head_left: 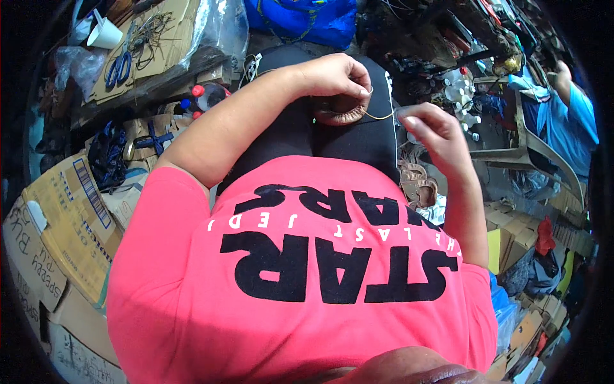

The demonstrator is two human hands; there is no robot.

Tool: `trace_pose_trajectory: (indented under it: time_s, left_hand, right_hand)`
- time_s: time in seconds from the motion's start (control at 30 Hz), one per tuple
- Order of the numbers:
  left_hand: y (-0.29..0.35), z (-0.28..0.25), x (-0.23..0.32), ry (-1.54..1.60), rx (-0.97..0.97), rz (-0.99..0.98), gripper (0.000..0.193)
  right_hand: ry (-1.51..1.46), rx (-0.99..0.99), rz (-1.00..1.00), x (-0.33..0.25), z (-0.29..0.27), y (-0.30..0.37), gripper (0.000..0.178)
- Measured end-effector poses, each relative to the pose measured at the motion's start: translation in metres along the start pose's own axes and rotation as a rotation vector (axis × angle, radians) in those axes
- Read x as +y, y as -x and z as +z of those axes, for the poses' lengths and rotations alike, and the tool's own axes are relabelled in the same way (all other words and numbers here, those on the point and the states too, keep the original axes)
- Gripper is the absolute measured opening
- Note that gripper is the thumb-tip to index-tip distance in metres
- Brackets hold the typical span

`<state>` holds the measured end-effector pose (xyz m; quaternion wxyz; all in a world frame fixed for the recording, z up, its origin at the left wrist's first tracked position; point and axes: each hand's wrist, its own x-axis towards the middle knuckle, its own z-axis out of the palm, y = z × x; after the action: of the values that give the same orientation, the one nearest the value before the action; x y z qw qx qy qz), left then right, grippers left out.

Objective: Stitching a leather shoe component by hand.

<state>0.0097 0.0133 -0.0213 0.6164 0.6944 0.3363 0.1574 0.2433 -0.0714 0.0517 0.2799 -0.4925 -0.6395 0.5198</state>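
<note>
Seated person, pink shirt [300,326] with black lettering, black trousers [281,131]. Work lies at the lap, top centre of the frame.

Left hand [345,80]: just above frame centre. Grip closed on a brown shoe [337,117], fingers curled over its upper edge, thumb and forefinger together near its right end. Shoe rests against the thighs, its lower edge gathered in small puckers; upper part hidden under the hand.

Thread [380,118]: thin, tan, leaves the shoe's right end, sags slightly, reaches the right hand [435,131], right of top centre. That grip is narrow, thumb and forefinger pinching the thread; too small to tell whether a needle is there.

Below the right hand, along the forearm: more brown pieces [419,182].

Upper left of frame: cardboard [153,63] bearing blue-handled scissors [119,69] and a thread tangle [150,33]; white cup [105,34] beside. Bottle [211,97] with red cap lower down. Large box [80,217] at left edge.

Top centre: blue bag [307,20]. Upper right: white bottles [457,96], pale chair [521,153], another person in a blue top [572,128].
</note>
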Motion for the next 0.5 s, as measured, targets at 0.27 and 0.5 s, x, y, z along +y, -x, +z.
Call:
trace_pose_trajectory:
  time_s: [0.27, 0.5]
  left_hand:
    - [0.002, -0.009, 0.004, 0.039, -0.099, -0.028, 0.023]
    - [0.0, -0.01, 0.004, 0.054, -0.125, -0.072, 0.022]
  right_hand:
    - [0.443, 0.033, -0.048, 0.018, 0.024, -0.02, 0.017]
    - [0.506, -0.001, 0.028, 0.008, 0.026, -0.026, 0.018]
